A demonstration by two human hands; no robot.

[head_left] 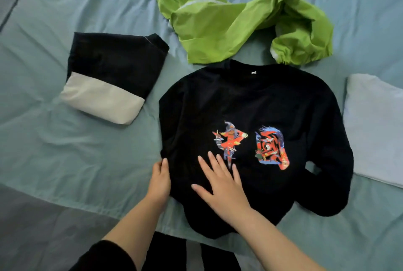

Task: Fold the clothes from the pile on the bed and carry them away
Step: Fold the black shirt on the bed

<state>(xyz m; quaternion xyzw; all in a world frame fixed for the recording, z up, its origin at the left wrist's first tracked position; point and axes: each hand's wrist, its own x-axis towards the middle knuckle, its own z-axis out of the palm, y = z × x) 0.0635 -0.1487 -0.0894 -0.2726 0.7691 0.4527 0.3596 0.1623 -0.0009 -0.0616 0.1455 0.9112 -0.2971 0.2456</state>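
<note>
Teal sheets cover the bed (pixel 65 150), creased and lit from above, and a black sweatshirt (pixel 261 100) lies spread face-up in the middle of it, with two red and blue prints on its chest and the collar pointing away from the person. The right hand (pixel 220 185) rests flat on the lower left part of the sweatshirt, its fingers (pixel 218 161) straight and spread apart, their tips just short of the left print. The left hand (pixel 160 180) lies against the garment's left edge with its fingers close together; part of it is hidden by the cloth, so I cannot tell whether it pinches the fabric. A crumpled green jacket (pixel 229 26) sits just beyond the collar. A folded black-and-white garment (pixel 113 74) lies to the left, apart from the sweatshirt, and a folded pale garment (pixel 375 122) lies to the right, near its sleeve.
</note>
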